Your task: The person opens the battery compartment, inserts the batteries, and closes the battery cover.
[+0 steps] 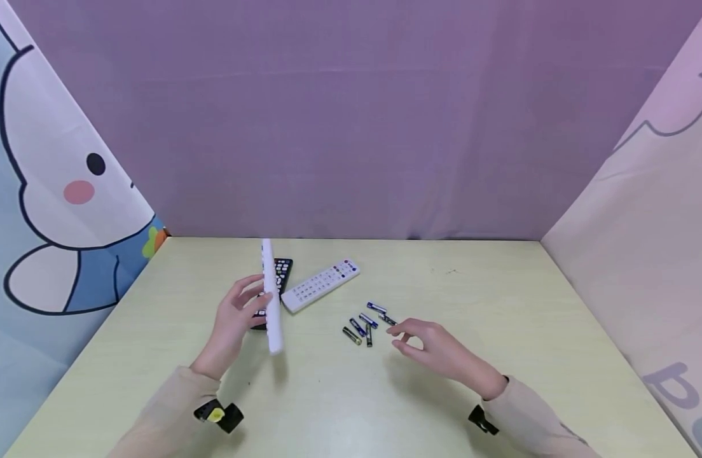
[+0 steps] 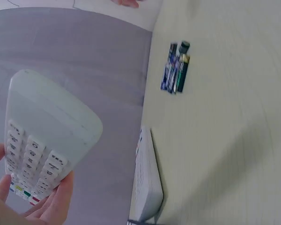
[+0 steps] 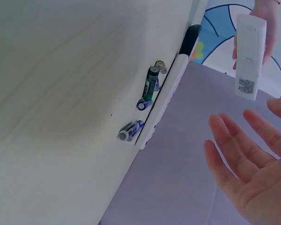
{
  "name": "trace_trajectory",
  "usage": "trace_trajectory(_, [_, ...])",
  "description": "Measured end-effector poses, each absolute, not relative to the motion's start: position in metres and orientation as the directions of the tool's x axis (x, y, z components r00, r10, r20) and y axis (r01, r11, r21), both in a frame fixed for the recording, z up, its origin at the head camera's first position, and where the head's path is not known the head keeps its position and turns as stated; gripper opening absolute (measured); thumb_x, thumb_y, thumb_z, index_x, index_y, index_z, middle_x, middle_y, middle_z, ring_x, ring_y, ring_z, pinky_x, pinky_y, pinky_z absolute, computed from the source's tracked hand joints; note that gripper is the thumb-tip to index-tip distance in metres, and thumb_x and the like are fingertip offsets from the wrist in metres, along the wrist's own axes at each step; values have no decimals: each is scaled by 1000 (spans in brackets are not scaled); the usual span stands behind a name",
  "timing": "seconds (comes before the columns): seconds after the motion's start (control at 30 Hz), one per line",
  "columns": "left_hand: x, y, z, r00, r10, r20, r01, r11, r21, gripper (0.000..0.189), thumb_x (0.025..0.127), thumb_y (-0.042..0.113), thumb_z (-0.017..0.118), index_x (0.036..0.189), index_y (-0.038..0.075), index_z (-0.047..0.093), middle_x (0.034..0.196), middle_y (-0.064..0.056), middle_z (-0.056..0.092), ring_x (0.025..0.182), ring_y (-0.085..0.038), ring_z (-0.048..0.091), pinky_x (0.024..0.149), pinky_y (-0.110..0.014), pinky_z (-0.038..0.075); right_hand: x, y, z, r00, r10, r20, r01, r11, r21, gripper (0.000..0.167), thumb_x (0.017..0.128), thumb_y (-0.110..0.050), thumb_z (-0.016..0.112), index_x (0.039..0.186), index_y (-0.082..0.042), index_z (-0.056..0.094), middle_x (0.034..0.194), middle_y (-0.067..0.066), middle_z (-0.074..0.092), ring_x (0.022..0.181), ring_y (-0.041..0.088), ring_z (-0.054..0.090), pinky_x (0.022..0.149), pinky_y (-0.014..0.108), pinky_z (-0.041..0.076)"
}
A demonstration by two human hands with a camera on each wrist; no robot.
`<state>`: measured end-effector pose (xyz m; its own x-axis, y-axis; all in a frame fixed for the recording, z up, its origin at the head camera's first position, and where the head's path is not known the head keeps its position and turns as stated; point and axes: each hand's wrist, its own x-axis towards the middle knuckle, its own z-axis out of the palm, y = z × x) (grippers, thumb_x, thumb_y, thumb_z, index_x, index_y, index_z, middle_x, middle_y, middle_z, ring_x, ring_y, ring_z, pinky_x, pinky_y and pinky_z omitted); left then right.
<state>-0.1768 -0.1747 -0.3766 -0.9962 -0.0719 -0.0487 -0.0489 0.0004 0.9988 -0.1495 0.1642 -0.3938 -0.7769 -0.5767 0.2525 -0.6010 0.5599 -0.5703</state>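
Observation:
My left hand [image 1: 227, 331] grips a white remote control [image 1: 273, 324] on edge above the table. Its buttons [image 2: 30, 157] show in the left wrist view; the right wrist view shows the remote's back [image 3: 249, 51] with a square printed code. My right hand [image 1: 437, 348] hovers beside several small batteries [image 1: 368, 320], fingers relaxed and bent, thumb apart. Nothing lies in that hand [image 3: 253, 173] in the right wrist view. One battery [image 3: 151, 83] is green and dark; others are blue and silver.
A second white remote [image 1: 322, 285] lies flat, buttons up, behind the batteries. Partly hidden by the held remote is a black remote [image 1: 283, 270]. All rest on a pale wooden table [image 1: 500, 286], with a purple cloth [image 1: 351, 127] behind and printed cloths at both sides.

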Motion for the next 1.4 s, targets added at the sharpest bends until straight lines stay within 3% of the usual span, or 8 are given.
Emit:
trace_trajectory(0.23, [-173, -161, -376, -994, -26, -107, -102, -150, 983, 38, 87, 7, 53, 121, 15, 38, 112, -5, 48, 86, -8, 57, 73, -26, 53, -148, 155, -391, -758, -600, 255, -605, 501, -619, 21, 88, -15, 53, 105, -7, 61, 99, 5, 63, 80, 5, 57, 68, 24, 53])
trace_trajectory(0.43, [-169, -148, -377, -996, 26, -88, -92, -284, 954, 33, 87, 1, 47, 113, 20, 39, 106, 1, 52, 85, -11, 59, 75, -30, 53, -145, 143, -389, -733, -611, 300, -628, 436, -645, 20, 88, -12, 54, 104, -4, 61, 99, 6, 63, 82, 7, 58, 68, 21, 52])
trace_trajectory(0.67, [-164, -131, -377, -996, 55, -63, -80, -404, 911, 33, 87, -4, 43, 111, 18, 36, 102, 5, 56, 83, -12, 59, 72, -28, 53, -142, 125, -387, -722, -585, 370, -634, 345, -692, 20, 85, -10, 57, 105, -6, 61, 98, 2, 63, 84, 9, 57, 71, 22, 52])
trace_trajectory(1.13, [-152, -102, -373, -998, 51, -34, -56, -519, 853, 37, 86, -9, 37, 115, 13, 27, 124, -15, 39, 93, -15, 56, 81, -35, 51, -136, 99, -384, -838, -452, 306, -431, 206, -878, 37, 80, -15, 65, 113, -1, 54, 108, 13, 57, 89, 32, 58, 82, 35, 51])
trace_trajectory(1.4, [-149, -92, -373, -999, 32, -11, -26, -530, 848, 37, 87, -8, 38, 115, 13, 26, 128, -15, 34, 99, -15, 51, 86, -35, 49, -135, 91, -383, -876, -426, 226, -329, 184, -926, 42, 78, -13, 67, 116, -3, 53, 111, 13, 54, 90, 23, 56, 83, 32, 51])
